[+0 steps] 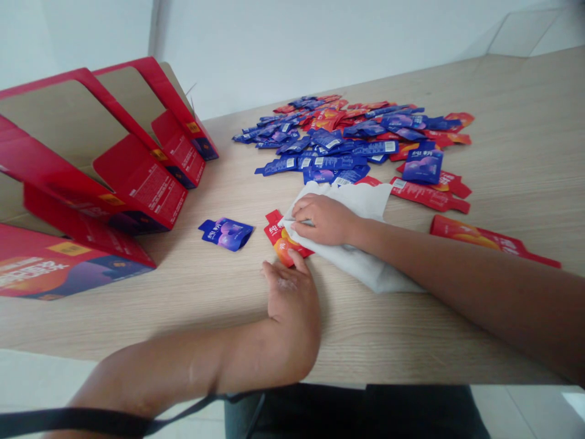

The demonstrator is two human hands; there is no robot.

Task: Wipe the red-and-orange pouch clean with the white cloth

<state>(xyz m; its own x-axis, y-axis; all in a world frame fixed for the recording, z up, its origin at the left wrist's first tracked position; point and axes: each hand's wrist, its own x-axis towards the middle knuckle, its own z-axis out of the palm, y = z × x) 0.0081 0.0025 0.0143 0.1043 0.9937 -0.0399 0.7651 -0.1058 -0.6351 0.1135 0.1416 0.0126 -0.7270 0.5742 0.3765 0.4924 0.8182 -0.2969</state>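
Note:
On the wooden table in front of me lies a red pouch (276, 236) with an orange fruit picture, its narrow spout end pointing away. My left hand (292, 299) holds it down at the near edge, thumb and fingers on its border. A white cloth (365, 268) is bunched under my right hand (325, 219), whose fingers are curled on it. The cloth's edge covers the right part of the red pouch. Left of them, apart from both hands, a single blue pouch (227, 234) lies flat.
A wide heap of blue and red pouches (338, 143) spreads toward the wall. Several red cartons (150, 183) with flaps up stand at the left. Another red pouch (479, 239) lies beyond my right forearm. The table's front edge is close to my body.

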